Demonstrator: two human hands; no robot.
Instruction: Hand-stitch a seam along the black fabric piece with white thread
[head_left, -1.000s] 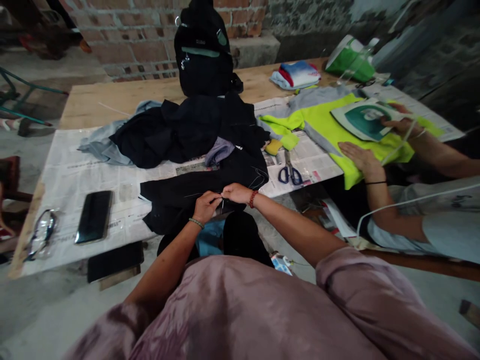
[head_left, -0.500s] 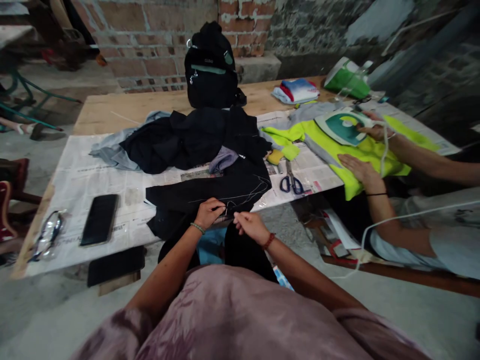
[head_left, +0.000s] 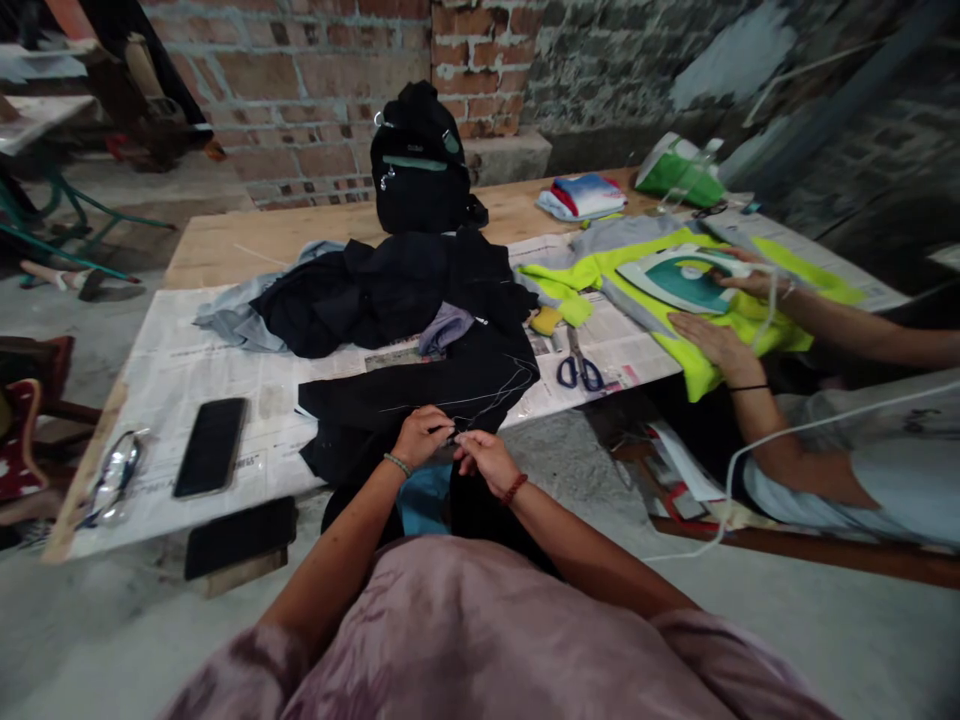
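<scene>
From my remote seat I have the left hand (head_left: 421, 437) with fingers closed on the near edge of the black garment (head_left: 484, 362), which spreads beneath and beyond them on the counter (head_left: 214, 240). Just beside, the right hand (head_left: 491, 463) has its fingers pinched together, on what I can't tell, with scissors (head_left: 577, 360) farther off to their right

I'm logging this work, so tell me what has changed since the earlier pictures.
The right hand had drawn away from the left hand half a second ago; now its fingertips are back close to the left's at the black cloth. Anything pinched there is too small to tell. The iron has slid leftward over the yellow garment. The scissors, phone and backpack stayed put.
</scene>
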